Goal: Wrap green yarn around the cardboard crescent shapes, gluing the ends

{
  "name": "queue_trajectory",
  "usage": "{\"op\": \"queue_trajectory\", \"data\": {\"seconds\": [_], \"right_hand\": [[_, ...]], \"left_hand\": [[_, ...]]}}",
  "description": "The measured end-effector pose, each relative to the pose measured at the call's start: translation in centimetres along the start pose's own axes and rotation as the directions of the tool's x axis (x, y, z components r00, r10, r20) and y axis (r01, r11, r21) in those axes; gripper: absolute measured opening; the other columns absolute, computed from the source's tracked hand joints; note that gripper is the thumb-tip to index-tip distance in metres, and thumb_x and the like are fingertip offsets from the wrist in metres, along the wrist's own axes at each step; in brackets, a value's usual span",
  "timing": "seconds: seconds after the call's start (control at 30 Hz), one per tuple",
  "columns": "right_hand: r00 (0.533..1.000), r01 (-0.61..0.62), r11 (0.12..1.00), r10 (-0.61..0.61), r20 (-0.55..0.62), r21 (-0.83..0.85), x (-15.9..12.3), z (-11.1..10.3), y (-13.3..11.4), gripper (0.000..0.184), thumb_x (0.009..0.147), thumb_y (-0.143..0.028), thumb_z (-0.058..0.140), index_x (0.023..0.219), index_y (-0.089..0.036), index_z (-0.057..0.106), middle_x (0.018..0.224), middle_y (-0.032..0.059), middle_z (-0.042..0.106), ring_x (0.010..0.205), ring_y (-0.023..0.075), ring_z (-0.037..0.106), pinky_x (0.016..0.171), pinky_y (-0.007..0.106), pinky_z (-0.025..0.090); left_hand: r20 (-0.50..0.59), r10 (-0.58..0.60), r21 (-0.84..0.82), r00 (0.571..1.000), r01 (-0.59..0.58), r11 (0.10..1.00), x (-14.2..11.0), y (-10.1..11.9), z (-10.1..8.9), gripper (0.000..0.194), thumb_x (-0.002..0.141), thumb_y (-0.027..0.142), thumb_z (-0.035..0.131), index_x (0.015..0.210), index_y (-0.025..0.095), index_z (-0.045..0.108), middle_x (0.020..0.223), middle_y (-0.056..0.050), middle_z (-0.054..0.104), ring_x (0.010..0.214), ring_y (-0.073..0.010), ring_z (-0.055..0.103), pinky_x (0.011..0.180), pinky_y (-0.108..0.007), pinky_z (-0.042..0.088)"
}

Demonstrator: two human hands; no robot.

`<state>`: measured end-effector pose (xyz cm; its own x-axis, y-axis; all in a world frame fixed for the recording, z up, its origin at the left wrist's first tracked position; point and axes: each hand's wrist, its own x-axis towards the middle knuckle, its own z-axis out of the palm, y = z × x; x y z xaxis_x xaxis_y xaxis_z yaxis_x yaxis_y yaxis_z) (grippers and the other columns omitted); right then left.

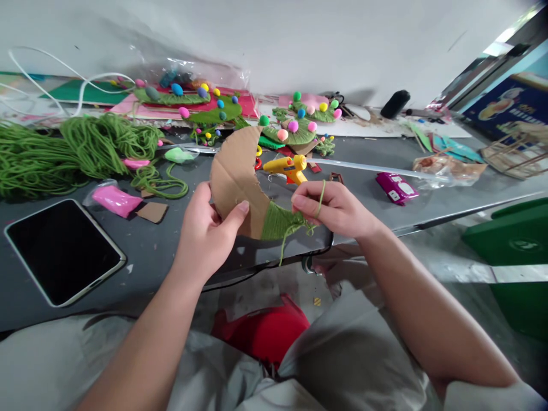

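Two bare hands: both are raised over the front edge of the dark grey tabletop, near its middle.
Cardboard crescent: the brown cardboard crescent is held between them, its lower right end wrapped in green yarn.
Left hand: the left hand grips the bare cardboard, thumb flat on the near face, fingers behind.
Right hand: the right hand is closed at the wrapped tip, a yarn strand looped over a finger; it seems to pinch yarn, though the fingertips hide the exact hold.
Yellow tool: a yellow glue gun lies just beyond the crescent.
Left end: a large green yarn bundle lies toward the back edge; a black-screened tablet lies near the front edge, a pink packet between.
Back edge: green pieces carry bright pom-poms.
Right side: a purple packet rests near the front edge.
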<state>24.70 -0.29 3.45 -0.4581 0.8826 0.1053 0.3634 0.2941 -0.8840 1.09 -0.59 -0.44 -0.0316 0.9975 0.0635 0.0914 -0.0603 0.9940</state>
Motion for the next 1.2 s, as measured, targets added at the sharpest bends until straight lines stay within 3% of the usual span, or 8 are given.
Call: {"op": "queue_trajectory", "data": {"seconds": [0.13, 0.5, 0.77, 0.93, 1.2], "right_hand": [[1.0, 0.009, 1.0, -0.009, 0.022, 0.017, 0.5, -0.7, 0.3, 0.034, 0.1, -0.044, 0.056, 0.084, -0.015, 0.062, 0.062, -0.0039, 0.049, 0.055, 0.0067, 0.041, 0.05, 0.021, 0.033], [0.993, -0.099, 0.982, 0.109, 0.052, -0.16, 0.6, -2.0, 0.4, 0.035, 0.099, -0.047, 0.053, 0.079, -0.019, 0.057, 0.062, -0.0042, 0.049, 0.056, 0.0089, 0.04, 0.053, 0.024, 0.032], [0.996, -0.063, 0.977, 0.075, 0.052, -0.206, 0.8, -2.9, 0.9, 0.035, 0.097, -0.049, 0.057, 0.081, -0.018, 0.062, 0.062, -0.0044, 0.043, 0.057, 0.0089, 0.036, 0.052, 0.024, 0.028], [0.992, -0.084, 0.984, 0.097, 0.077, -0.158, 0.6, -2.7, 0.6, 0.035, 0.097, -0.047, 0.057, 0.078, -0.017, 0.061, 0.064, -0.004, 0.046, 0.058, 0.0083, 0.035, 0.053, 0.024, 0.029], [0.95, -0.235, 0.969, 0.212, 0.23, 0.077, -0.6, -3.1, -0.5, 0.025, 0.096, -0.046, 0.06, 0.099, -0.021, 0.062, 0.064, -0.0058, 0.046, 0.052, 0.0075, 0.038, 0.046, 0.021, 0.029]], "left_hand": [[0.017, -0.012, -0.007, 1.0, 0.012, 1.0, 0.0, 0.0, -0.2, 0.037, 0.078, 0.031, 0.079, 0.108, 0.024, 0.059, 0.1, -0.006, 0.074, 0.087, -0.0277, 0.074, 0.068, -0.041, 0.064], [0.034, -0.031, -0.051, 0.999, 0.033, 0.998, 0.1, 0.0, -0.3, 0.039, 0.078, 0.03, 0.078, 0.112, 0.025, 0.059, 0.105, -0.006, 0.074, 0.094, -0.0283, 0.074, 0.073, -0.042, 0.064], [0.074, -0.063, -0.122, 0.995, 0.072, 0.99, 0.1, 0.0, -0.5, 0.04, 0.078, 0.029, 0.078, 0.113, 0.024, 0.061, 0.107, -0.006, 0.074, 0.095, -0.029, 0.073, 0.072, -0.042, 0.064], [0.032, -0.026, -0.07, 0.999, 0.028, 0.997, 0.1, 0.2, -0.7, 0.041, 0.081, 0.033, 0.077, 0.116, 0.024, 0.059, 0.112, -0.007, 0.073, 0.1, -0.0305, 0.072, 0.085, -0.05, 0.061], [-0.086, 0.047, 0.142, 0.995, -0.034, 0.989, 0.0, 0.3, -1.1, 0.038, 0.081, 0.044, 0.076, 0.107, 0.027, 0.054, 0.102, -0.004, 0.071, 0.091, -0.0297, 0.071, 0.074, -0.048, 0.06]]}}
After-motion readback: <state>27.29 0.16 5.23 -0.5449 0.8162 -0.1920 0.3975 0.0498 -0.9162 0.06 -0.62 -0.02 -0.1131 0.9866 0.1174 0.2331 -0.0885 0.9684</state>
